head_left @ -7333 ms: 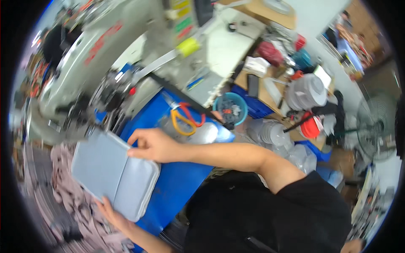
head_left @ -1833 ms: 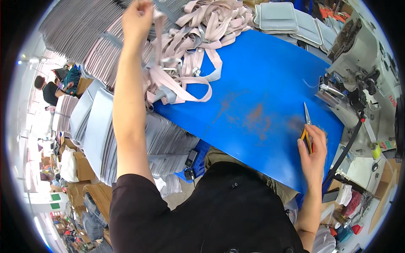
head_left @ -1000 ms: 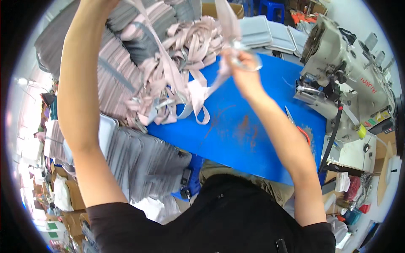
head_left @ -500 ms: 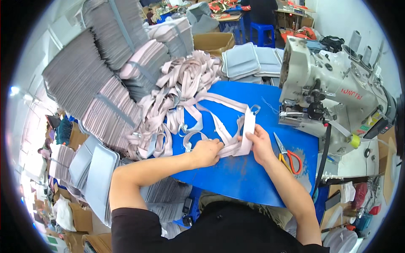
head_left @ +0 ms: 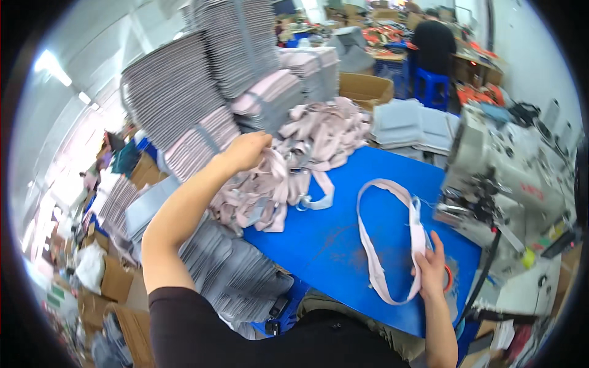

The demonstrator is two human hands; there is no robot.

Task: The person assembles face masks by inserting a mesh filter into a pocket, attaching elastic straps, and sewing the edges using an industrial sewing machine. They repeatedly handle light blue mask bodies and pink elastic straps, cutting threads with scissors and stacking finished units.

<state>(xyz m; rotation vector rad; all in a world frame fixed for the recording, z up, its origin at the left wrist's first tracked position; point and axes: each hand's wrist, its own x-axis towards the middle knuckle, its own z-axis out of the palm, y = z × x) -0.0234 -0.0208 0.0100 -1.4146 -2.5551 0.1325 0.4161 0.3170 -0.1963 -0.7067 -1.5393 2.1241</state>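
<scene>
My right hand (head_left: 433, 268) pinches a pale pink webbing strap (head_left: 367, 236), which hangs in a long loop over the blue tabletop (head_left: 307, 245). Behind that hand the orange handle of the scissors (head_left: 449, 279) peeks out; the rest of them is hidden. My left hand (head_left: 248, 151) is stretched to the far left, its fingers closed on a strap at the edge of a tangled heap of pink straps (head_left: 325, 129). Some straps in the heap carry metal rings. The left fingertips are partly hidden and a little blurred.
An industrial sewing machine (head_left: 509, 178) stands at the right. Tall bundled stacks of grey and pink pads (head_left: 172, 86) rise at the left. Grey padded pieces (head_left: 405, 126) lie beyond the table, near an open cardboard box (head_left: 367, 89). Farther back, a person (head_left: 434, 44) sits on a blue stool.
My left hand has left the strap by my right hand and reached out to the heap. The right hand now holds the strap alone, as a loop. The view has shifted.
</scene>
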